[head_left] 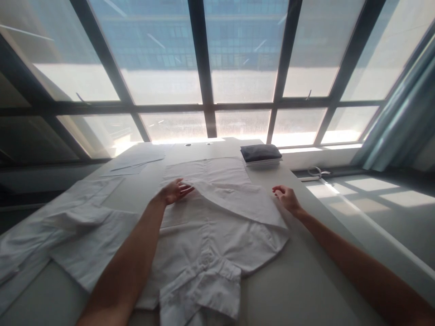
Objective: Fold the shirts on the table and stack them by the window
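Note:
A white button-up shirt [234, 240] lies front up on the table, its collar [204, 258] toward me. One sleeve [234, 194] is folded across the body, its end at my left hand. My left hand [175, 191] touches that end with fingers stretched out and apart; I see no firm grip. Just beyond the shirt's right edge, my right hand [284, 198] hovers with loosely bent fingers and nothing visible in them. The other sleeve [95, 235] is spread out to the left.
On the white table [272, 290], a folded dark garment [261, 152] tops a small stack at the back right. Paper sheets [136, 160] lie at the back left. More white cloth [27, 240] covers the left side. Large windows [238, 86] stand behind; a curtain [397, 99] hangs right.

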A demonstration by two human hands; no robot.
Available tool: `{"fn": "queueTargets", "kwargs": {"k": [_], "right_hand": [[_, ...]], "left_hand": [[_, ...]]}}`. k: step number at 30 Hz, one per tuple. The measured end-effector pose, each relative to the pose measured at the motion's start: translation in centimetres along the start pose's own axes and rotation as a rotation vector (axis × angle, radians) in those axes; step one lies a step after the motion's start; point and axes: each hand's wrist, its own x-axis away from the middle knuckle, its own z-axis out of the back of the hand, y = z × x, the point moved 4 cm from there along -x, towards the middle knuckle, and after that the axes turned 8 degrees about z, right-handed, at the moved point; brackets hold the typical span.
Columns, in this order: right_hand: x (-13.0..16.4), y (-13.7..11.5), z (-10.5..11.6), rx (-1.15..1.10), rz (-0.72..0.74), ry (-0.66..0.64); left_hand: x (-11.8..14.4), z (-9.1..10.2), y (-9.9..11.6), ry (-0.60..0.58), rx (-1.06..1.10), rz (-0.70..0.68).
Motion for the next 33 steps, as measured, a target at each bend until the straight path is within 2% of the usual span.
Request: {"fn": "queueTargets", "kwargs": {"k": [3,7,13,17,21,24,28,33], "right_hand": [[0.4,-0.6,-0.4,0.072,0.064,-0.039],[0.7,-0.9,-0.6,0.123,0.098,-0.064],[0.8,-0.2,-0.7,0.146,0.096,-0.073],[0.6,0.3,-1.1,0.159,0.107,-0.075],[0.7,0.5,-1.1,0.164,0.099,-0.071],[0.7,0.4,-1.0,0.16,0.092,-0.076],[0.2,-0.3,-1.3,0.097,0.111,-0.114],[-1.7,-1.9,-4.1,-0.039,0.164,-0.182]], "left_hand": [[-0.2,0.3,-0.6,-0.021,-0.143,0.105],[-0.5,0.3,-0.1,0.079,-0.288,-0.013],[-0.5,1.0,1.9,0.091,-0.105,-0.208],[-0.9,2.0,2.6,0.219,0.01,-0.348],[-1.8,2.6,2.2,0.33,0.068,-0.457],[-2.6,2.9,1.4,0.388,0.058,-0.499],[-3.5,3.4,0.6,0.456,-0.057,-0.549],[-4.0,3.6,0.2,0.453,-0.181,-0.519]]}}
